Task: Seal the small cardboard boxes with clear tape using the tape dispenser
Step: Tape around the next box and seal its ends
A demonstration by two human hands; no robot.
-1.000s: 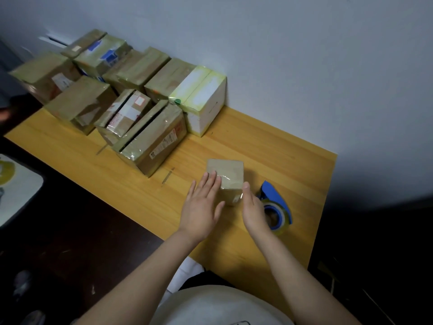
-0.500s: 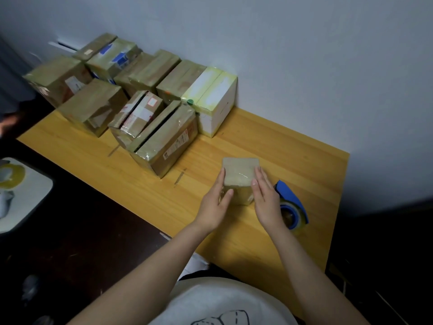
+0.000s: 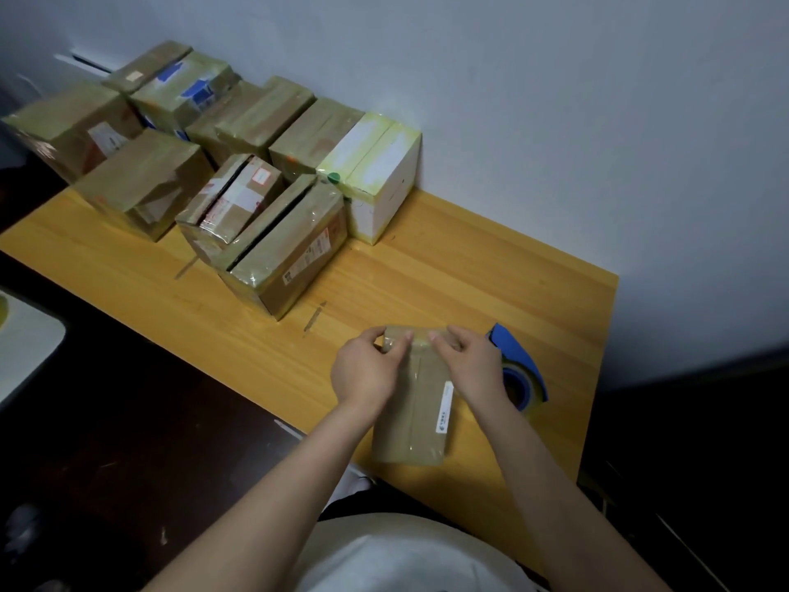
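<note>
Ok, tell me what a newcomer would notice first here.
The left hand and right hand grip the far end of a small cardboard box near the wooden table's front edge. A blue tape dispenser lies right of it; taped boxes crowd the far left against the wall.

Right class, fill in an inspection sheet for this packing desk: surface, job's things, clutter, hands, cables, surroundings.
Surface: wooden table, set against the wall.
Job's things: small box at the near side, taped along its top; blue tape dispenser lying on the table just right of it.
Clutter: taped boxes grouped at the far left; white box beside them.
Hands: left hand and right hand both grip the small box's far end.
Cables: nothing seen.
Surroundings: pale wall; dark floor.
</note>
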